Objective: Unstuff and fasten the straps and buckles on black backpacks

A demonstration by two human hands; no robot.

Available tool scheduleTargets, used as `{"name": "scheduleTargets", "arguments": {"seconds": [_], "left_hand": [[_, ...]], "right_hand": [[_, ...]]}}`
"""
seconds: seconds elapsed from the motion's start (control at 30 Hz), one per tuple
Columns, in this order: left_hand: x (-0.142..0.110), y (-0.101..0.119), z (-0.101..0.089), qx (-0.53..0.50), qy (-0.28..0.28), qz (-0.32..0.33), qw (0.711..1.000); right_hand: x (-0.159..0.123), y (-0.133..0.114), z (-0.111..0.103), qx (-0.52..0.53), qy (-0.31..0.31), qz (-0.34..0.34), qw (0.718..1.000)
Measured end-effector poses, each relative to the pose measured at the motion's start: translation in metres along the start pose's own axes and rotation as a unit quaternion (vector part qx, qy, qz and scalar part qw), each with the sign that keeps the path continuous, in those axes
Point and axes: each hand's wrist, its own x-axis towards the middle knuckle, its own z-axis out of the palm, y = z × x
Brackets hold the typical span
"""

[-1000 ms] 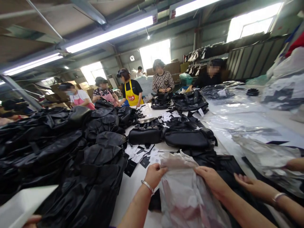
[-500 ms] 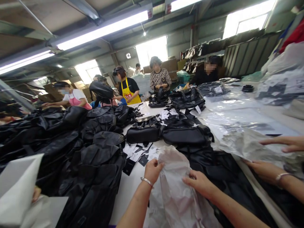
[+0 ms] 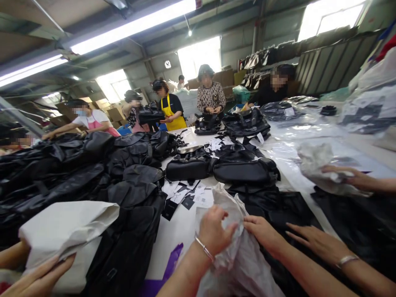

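A thin whitish bag (image 3: 238, 255), crumpled and partly see-through, hangs in front of me over the table edge. My right hand (image 3: 262, 233) pinches its upper right side between thumb and fingers. Against the bag's upper left part is my left hand (image 3: 216, 229), a bracelet on the wrist, with thumb and curled fingers apart and nothing visibly between them. Just beyond lie white and black cards (image 3: 182, 196) in a loose heap. Black bags (image 3: 244, 171) stand behind the cards, and more black material lies under my right forearm.
Black backpacks (image 3: 133, 194) are piled on the left. A co-worker at lower left holds a white bag (image 3: 71, 227); another at right has a hand on black material and a crumpled whitish bag (image 3: 315, 165). Clear plastic (image 3: 303, 128) covers the far right table. Several people work behind.
My left hand has let go of the bag's top edge and moved right and down, its fingers opening. The right co-worker lifts a whitish bag; the left co-worker's white bag has moved right.
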Motion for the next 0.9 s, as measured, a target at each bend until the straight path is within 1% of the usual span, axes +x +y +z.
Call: {"name": "scheduleTargets", "arguments": {"seconds": [0.03, 0.07, 0.1, 0.2, 0.27, 0.33, 0.4, 0.47, 0.53, 0.63, 0.7, 0.77, 0.83, 0.9], "left_hand": [[-0.005, 0.004, 0.007, -0.021, -0.048, -0.005, 0.999], [-0.01, 0.006, 0.014, -0.039, -0.082, -0.018, 0.996], [-0.014, 0.005, 0.021, -0.053, -0.098, -0.036, 0.993], [-0.023, -0.005, 0.035, -0.114, -0.116, -0.11, 0.98], [-0.027, -0.012, 0.037, -0.166, -0.139, -0.156, 0.964], [-0.031, -0.017, 0.036, -0.178, -0.133, -0.195, 0.955], [-0.035, -0.019, 0.033, -0.153, -0.102, -0.221, 0.958], [-0.04, -0.021, 0.031, -0.125, -0.073, -0.231, 0.962], [-0.047, -0.022, 0.032, -0.118, -0.044, -0.22, 0.967], [-0.058, -0.021, 0.037, -0.105, -0.012, -0.197, 0.975], [-0.064, -0.016, 0.04, -0.104, -0.017, -0.19, 0.976], [-0.067, -0.01, 0.04, -0.137, -0.036, -0.199, 0.97], [-0.064, -0.005, 0.035, -0.196, -0.056, -0.222, 0.954], [-0.058, -0.009, 0.025, -0.275, -0.057, -0.245, 0.928]], "right_hand": [[0.0, 0.0, 0.001, -0.017, 0.006, -0.015, 1.0], [0.001, 0.0, 0.002, -0.033, 0.014, -0.028, 0.999], [0.002, 0.002, 0.001, -0.045, 0.023, -0.035, 0.998], [0.005, 0.011, -0.005, -0.065, 0.074, -0.039, 0.994], [0.006, 0.018, -0.01, -0.087, 0.13, -0.034, 0.987], [0.004, 0.024, -0.011, -0.112, 0.163, -0.034, 0.98], [-0.001, 0.027, -0.004, -0.138, 0.142, -0.048, 0.979], [-0.009, 0.026, 0.009, -0.172, 0.093, -0.08, 0.977], [-0.016, 0.025, 0.025, -0.206, 0.053, -0.103, 0.972], [-0.021, 0.023, 0.042, -0.224, 0.039, -0.102, 0.968], [-0.02, 0.023, 0.047, -0.21, 0.038, -0.081, 0.974], [-0.018, 0.023, 0.047, -0.186, 0.031, -0.062, 0.98], [-0.016, 0.025, 0.043, -0.151, 0.024, -0.049, 0.987], [-0.014, 0.028, 0.035, -0.087, 0.027, -0.035, 0.995]]}}
